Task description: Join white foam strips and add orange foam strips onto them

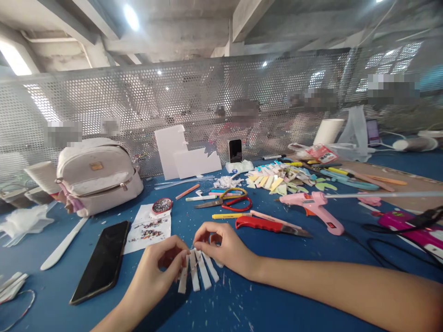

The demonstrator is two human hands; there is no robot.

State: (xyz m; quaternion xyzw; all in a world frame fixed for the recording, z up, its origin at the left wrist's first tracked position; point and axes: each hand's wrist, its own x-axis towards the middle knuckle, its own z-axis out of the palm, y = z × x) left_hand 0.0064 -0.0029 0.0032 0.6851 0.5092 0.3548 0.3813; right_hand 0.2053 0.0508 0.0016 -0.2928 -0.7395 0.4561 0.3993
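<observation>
Closest in, the left hand (152, 266) and right hand (232, 251) pinch the bunched upper ends of white strips (203, 271) fanned over the blue counter (277, 306). The strips look light and easily creased (foam or card, unclear), best held at those ends. Beyond lies a red-handled knife (258, 223).

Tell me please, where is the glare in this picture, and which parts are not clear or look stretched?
Head view: glare is strong at the ceiling lamp, upper left; head view: the perforated screen looks hazy, with pixelated patches across it; head view: the right forearm looks stretched toward the edge, probably by a wide lens; head view: the white strips look slightly soft.
</observation>
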